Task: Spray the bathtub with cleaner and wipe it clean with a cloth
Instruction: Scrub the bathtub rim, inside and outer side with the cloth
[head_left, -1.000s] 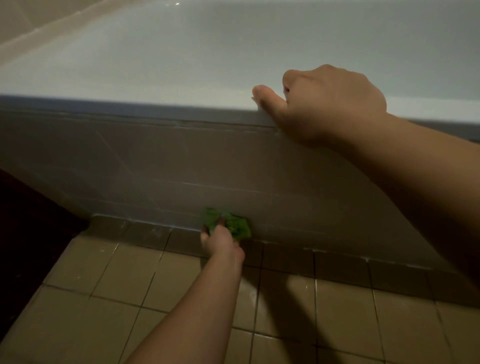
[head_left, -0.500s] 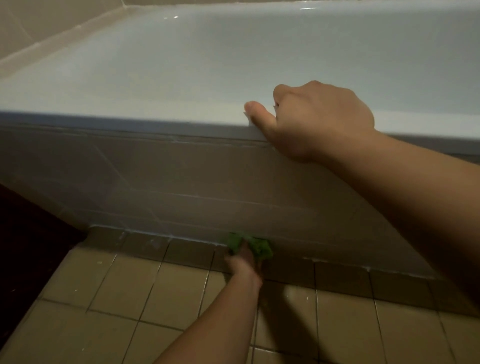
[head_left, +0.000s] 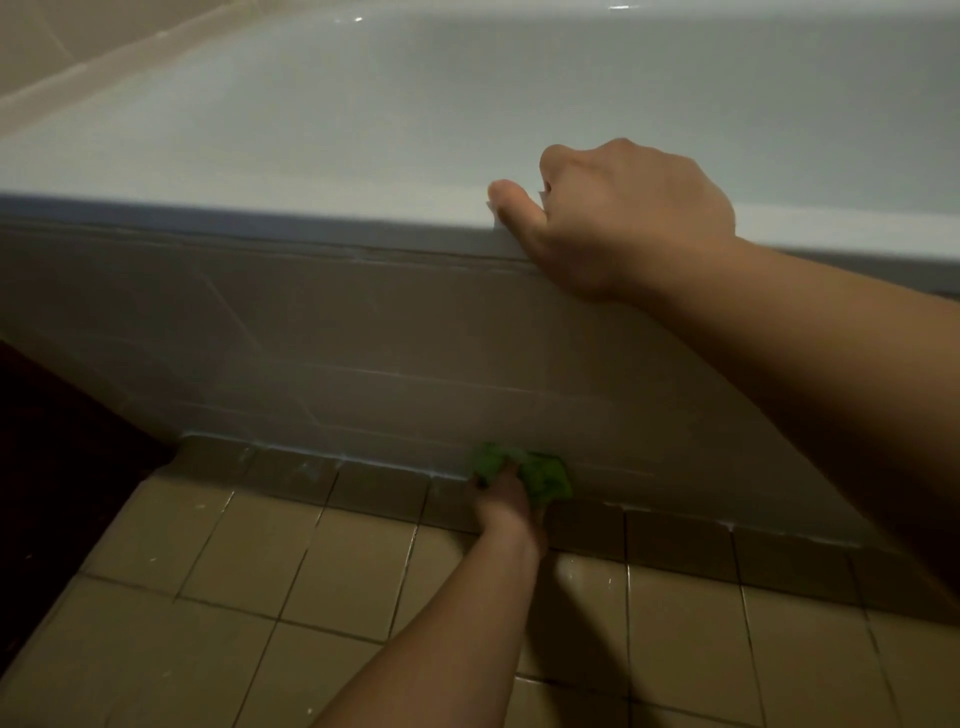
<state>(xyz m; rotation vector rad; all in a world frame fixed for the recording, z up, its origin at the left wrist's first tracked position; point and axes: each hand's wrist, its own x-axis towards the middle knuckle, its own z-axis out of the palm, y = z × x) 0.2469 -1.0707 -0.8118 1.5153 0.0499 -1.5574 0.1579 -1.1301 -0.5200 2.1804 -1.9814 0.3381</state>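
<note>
Since the earlier frame the left hand (head_left: 506, 501) has carried the green cloth (head_left: 540, 475) rightward along the base of the bathtub (head_left: 311, 156) panel, where it meets the floor (head_left: 260, 597). Left hand grasps the crumpled cloth. Right hand (head_left: 618, 223) remains curled over the white tub rim, gripping it.

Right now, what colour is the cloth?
Green, seen in the head view: the cloth in the left hand.

Green cloth (head_left: 540, 475) on tiled floor (head_left: 322, 566)
</note>
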